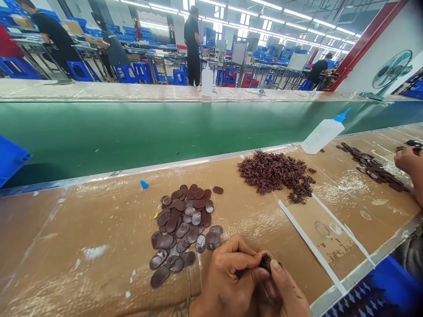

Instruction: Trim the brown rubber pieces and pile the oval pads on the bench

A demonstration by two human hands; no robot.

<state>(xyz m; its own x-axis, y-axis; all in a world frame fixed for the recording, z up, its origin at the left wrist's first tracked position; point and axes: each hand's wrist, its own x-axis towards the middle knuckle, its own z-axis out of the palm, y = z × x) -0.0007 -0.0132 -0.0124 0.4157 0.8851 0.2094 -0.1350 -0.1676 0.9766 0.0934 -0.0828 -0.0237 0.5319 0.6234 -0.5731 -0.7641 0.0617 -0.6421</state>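
My left hand (pixel 228 277) and my right hand (pixel 284 293) meet at the near edge of the cardboard-covered bench (pixel 82 233). Together they pinch a small dark brown piece (pixel 266 262) between thumbs and fingertips. Just left of my hands lies a pile of several flat dark brown oval pieces (pixel 185 224). Further back, to the right, sits a heap of small tangled brown parts (pixel 274 174). How much each hand grips of the small piece is partly hidden by the fingers.
A green conveyor belt (pixel 148 132) runs behind the bench. A white squeeze bottle (pixel 322 134) with a blue tip lies by the heap. A co-worker's hand (pixel 410 163) reaches to another brown pile (pixel 373 169) at right. A blue crate (pixel 11 158) sits far left.
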